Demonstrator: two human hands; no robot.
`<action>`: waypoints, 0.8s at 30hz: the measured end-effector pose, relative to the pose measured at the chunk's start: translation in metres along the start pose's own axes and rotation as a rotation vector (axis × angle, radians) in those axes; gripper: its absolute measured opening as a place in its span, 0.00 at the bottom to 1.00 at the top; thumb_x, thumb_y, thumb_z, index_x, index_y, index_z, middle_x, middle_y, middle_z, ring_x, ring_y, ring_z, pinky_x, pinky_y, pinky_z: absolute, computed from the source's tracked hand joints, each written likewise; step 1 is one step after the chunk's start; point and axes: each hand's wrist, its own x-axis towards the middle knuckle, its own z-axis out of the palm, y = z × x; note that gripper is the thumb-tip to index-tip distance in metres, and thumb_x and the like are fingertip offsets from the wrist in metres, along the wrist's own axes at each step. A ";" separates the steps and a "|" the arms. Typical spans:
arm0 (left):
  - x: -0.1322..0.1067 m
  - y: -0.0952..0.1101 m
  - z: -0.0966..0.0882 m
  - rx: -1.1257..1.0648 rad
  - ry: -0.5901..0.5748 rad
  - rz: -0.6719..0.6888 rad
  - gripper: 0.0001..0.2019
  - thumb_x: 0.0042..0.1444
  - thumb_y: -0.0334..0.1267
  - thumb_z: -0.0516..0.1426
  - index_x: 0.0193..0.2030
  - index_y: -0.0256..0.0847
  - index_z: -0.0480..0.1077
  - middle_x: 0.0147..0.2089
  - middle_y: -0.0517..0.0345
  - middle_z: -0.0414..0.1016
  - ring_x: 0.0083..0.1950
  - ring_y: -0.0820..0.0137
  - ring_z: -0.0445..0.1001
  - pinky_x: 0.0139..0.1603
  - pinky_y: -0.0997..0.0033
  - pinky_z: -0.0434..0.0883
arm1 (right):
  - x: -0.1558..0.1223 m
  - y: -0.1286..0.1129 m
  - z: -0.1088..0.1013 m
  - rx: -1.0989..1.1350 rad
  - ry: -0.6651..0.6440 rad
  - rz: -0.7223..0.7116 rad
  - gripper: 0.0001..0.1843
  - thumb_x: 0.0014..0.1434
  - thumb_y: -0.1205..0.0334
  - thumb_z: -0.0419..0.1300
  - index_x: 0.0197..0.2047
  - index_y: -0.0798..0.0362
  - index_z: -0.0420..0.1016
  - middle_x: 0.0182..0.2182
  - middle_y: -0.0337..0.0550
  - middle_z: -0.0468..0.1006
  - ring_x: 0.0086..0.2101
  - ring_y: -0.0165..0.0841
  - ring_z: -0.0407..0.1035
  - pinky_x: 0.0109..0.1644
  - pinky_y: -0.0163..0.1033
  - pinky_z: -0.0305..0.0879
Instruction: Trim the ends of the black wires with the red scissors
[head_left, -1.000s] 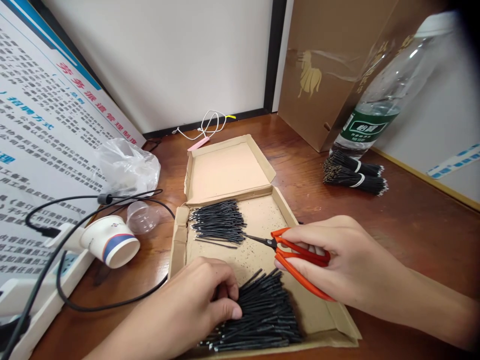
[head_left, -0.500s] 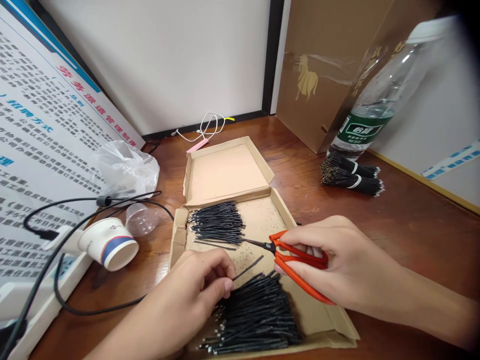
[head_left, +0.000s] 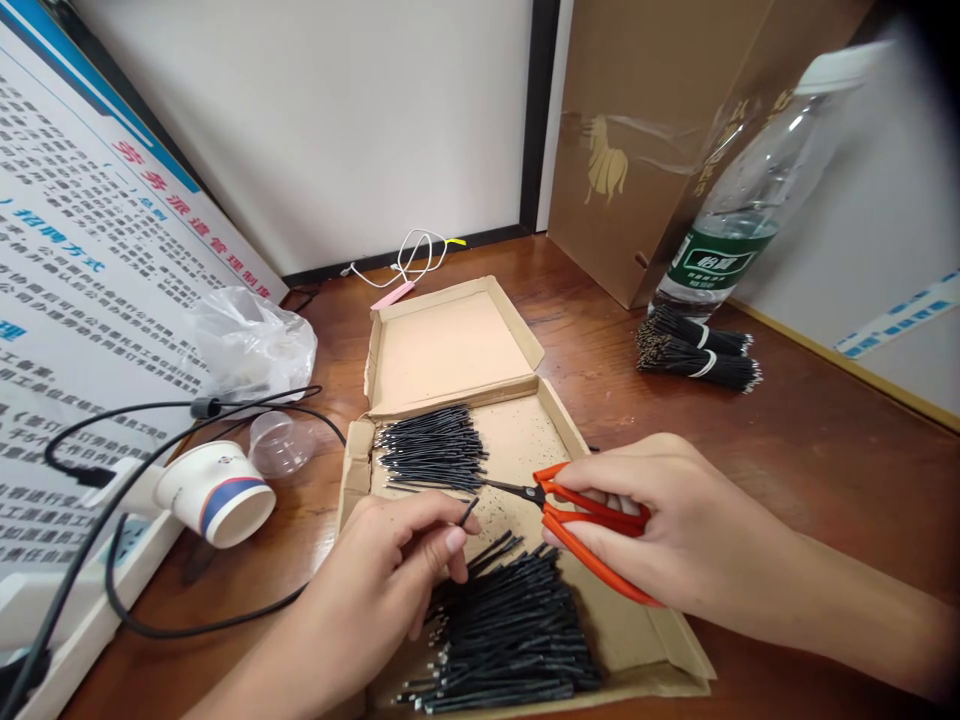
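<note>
My left hand (head_left: 409, 560) is closed, pinching a short black wire (head_left: 470, 508) between thumb and forefinger, its tip poking up. Below and beside it lies a large pile of cut black wires (head_left: 517, 630) with pale ends, in the near part of an open cardboard box (head_left: 652, 650). My right hand (head_left: 660, 520) grips orange-handled scissors (head_left: 600, 570). Their thin dark blades point left, the tip at the edge of a second, neater stack of black wires (head_left: 431, 447) in the far left of the box. Dark specks are scattered on the cardboard between the two piles.
Two banded bundles of black wires (head_left: 697, 355) lie by a water bottle (head_left: 720, 230) at right. On the left are a paper cup (head_left: 217, 495), a clear plastic cup (head_left: 281, 445), a plastic bag (head_left: 259, 340), a black cable (head_left: 202, 628) and a power strip (head_left: 82, 640).
My left hand has turned and lifted slightly; less of the wire in its fingers shows. The right hand with the scissors has barely moved. The whole view has shifted a little.
</note>
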 end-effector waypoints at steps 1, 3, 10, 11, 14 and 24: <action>0.000 0.001 0.000 -0.031 0.008 -0.011 0.09 0.67 0.38 0.48 0.40 0.40 0.68 0.32 0.60 0.74 0.17 0.81 0.64 0.18 0.81 0.58 | 0.000 0.000 0.000 -0.004 -0.001 0.000 0.09 0.59 0.66 0.59 0.29 0.58 0.77 0.16 0.32 0.65 0.19 0.24 0.50 0.24 0.33 0.49; -0.001 0.002 0.001 -0.089 -0.007 -0.047 0.08 0.67 0.39 0.48 0.47 0.42 0.65 0.30 0.62 0.73 0.16 0.80 0.63 0.16 0.82 0.57 | 0.001 0.000 0.000 0.000 -0.012 0.003 0.08 0.59 0.66 0.59 0.30 0.58 0.77 0.17 0.33 0.66 0.19 0.24 0.51 0.24 0.33 0.49; -0.003 0.007 -0.001 0.043 -0.008 -0.075 0.13 0.69 0.45 0.45 0.42 0.41 0.67 0.23 0.65 0.68 0.18 0.77 0.61 0.17 0.79 0.54 | 0.000 0.000 0.000 -0.005 -0.038 0.011 0.08 0.59 0.66 0.60 0.30 0.57 0.77 0.17 0.33 0.68 0.19 0.24 0.53 0.25 0.33 0.51; -0.002 0.008 -0.002 0.111 0.008 -0.062 0.14 0.69 0.44 0.46 0.38 0.41 0.67 0.23 0.64 0.68 0.20 0.75 0.63 0.19 0.78 0.56 | 0.000 0.000 0.000 -0.011 -0.035 0.006 0.08 0.59 0.66 0.60 0.29 0.57 0.77 0.17 0.33 0.68 0.19 0.24 0.53 0.25 0.33 0.51; 0.000 0.006 -0.004 0.345 0.083 0.000 0.16 0.68 0.40 0.48 0.29 0.40 0.65 0.26 0.60 0.71 0.30 0.70 0.69 0.30 0.72 0.63 | 0.000 0.000 0.000 -0.023 -0.022 -0.002 0.08 0.59 0.66 0.59 0.29 0.57 0.76 0.16 0.34 0.68 0.18 0.25 0.53 0.24 0.33 0.50; 0.003 -0.009 -0.002 0.357 0.116 0.143 0.11 0.67 0.35 0.49 0.33 0.43 0.68 0.62 0.55 0.70 0.62 0.60 0.66 0.62 0.54 0.61 | 0.000 0.001 0.001 -0.039 -0.001 -0.016 0.07 0.58 0.67 0.59 0.31 0.57 0.77 0.17 0.34 0.70 0.18 0.25 0.54 0.24 0.35 0.49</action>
